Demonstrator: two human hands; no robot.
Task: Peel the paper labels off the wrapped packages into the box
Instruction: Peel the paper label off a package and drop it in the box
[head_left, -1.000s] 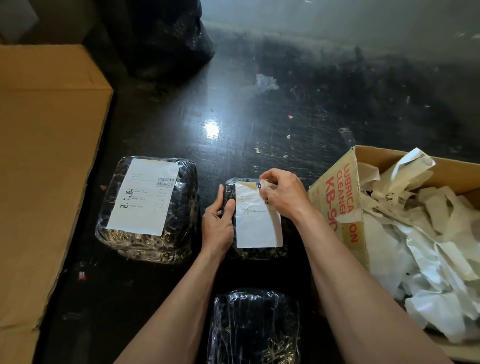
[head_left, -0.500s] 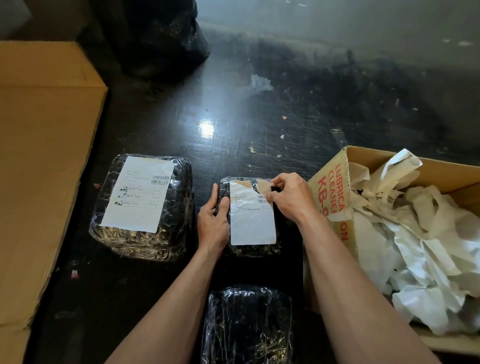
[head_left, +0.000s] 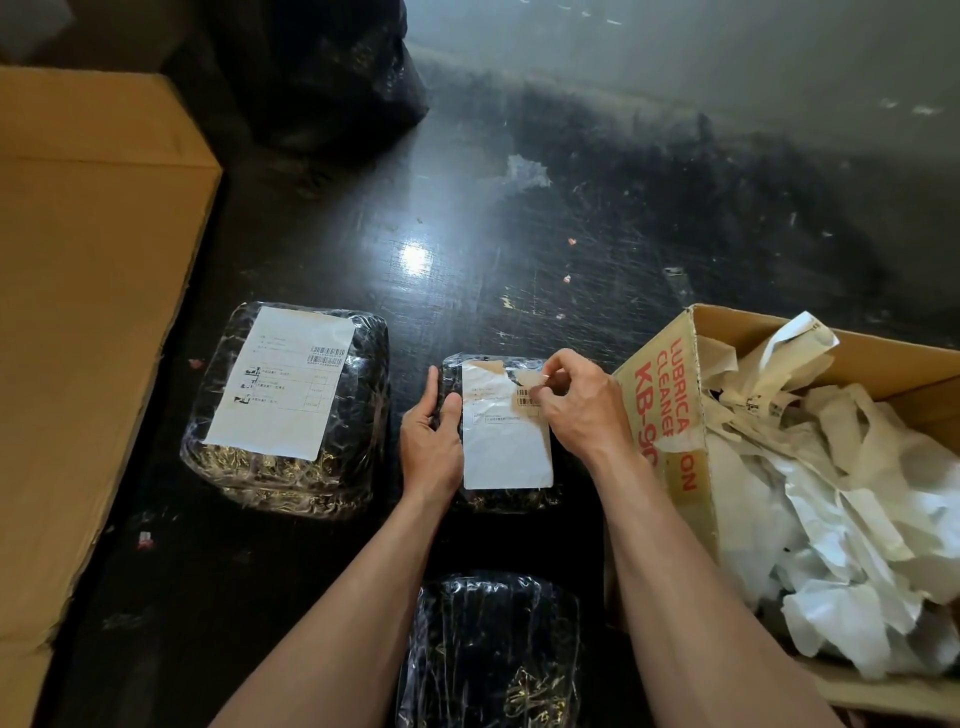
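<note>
A small black package wrapped in clear film (head_left: 501, 501) lies at the centre, with a white paper label (head_left: 506, 447) on top. My left hand (head_left: 431, 436) grips the package's left side. My right hand (head_left: 579, 400) pinches the label's top right corner, which is torn and lifted off the wrap. A bigger wrapped package (head_left: 285, 410) with a whole label (head_left: 283, 382) lies to the left. A third wrapped package (head_left: 491, 649), with no label showing, sits close to me between my forearms. The cardboard box (head_left: 660, 395) on the right holds several peeled label scraps (head_left: 831, 499).
A large flat cardboard sheet (head_left: 88, 312) covers the left side. A black plastic bag (head_left: 322, 67) sits at the back. The dark floor (head_left: 519, 249) beyond the packages carries small bits of litter.
My right hand has worked the label's top right corner loose; it is now torn and raised. My left hand stays on the package's left side. The view shifted slightly.
</note>
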